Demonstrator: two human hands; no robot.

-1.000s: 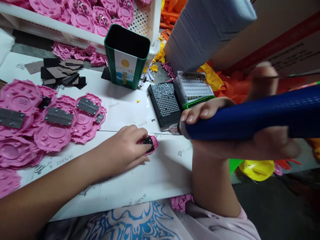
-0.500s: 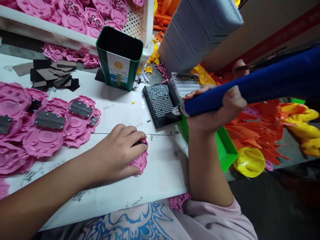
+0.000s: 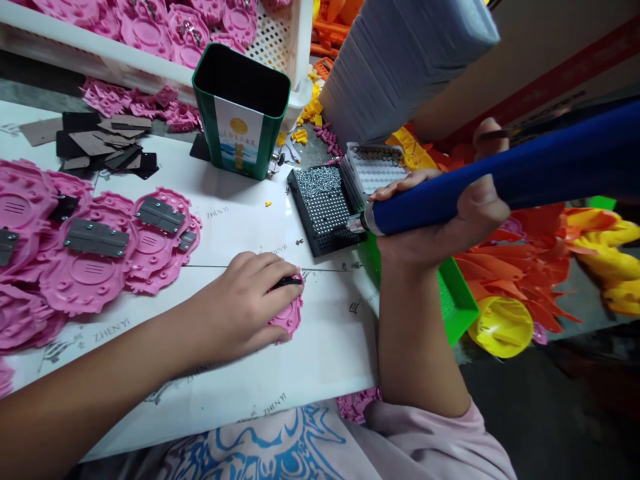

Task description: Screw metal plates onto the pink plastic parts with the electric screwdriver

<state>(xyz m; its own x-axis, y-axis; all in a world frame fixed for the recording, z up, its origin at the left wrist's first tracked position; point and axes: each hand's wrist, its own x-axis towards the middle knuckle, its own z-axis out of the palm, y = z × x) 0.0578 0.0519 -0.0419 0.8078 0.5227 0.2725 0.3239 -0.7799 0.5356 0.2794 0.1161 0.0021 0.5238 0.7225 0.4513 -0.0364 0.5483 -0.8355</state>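
Note:
My left hand (image 3: 250, 300) lies over a pink plastic part (image 3: 291, 316) on the table, fingers curled around its edges. A black plate (image 3: 287, 282) shows on that part between my fingers; the rest is covered by the hand. In my right hand (image 3: 425, 245) is a blue electric screwdriver (image 3: 450, 199), gripped around its barrel and tilted with the tip down to the left. Its bit is at the black screw tray (image 3: 320, 230), a perforated board with small screws heaped at the far end. Whether the bit touches a screw I cannot tell.
Pink parts with grey plates (image 3: 97, 238) are piled at the left, below loose dark plates (image 3: 107, 143). A green tin (image 3: 240, 133) stands behind the tray. Beyond it is a white crate (image 3: 150, 77). A green basket (image 3: 457, 307) and yellow cup (image 3: 503, 327) sit at the right.
My left hand and the pink part have slid slightly to the right. The screwdriver stays at the screw tray, and the whole view has shifted a little.

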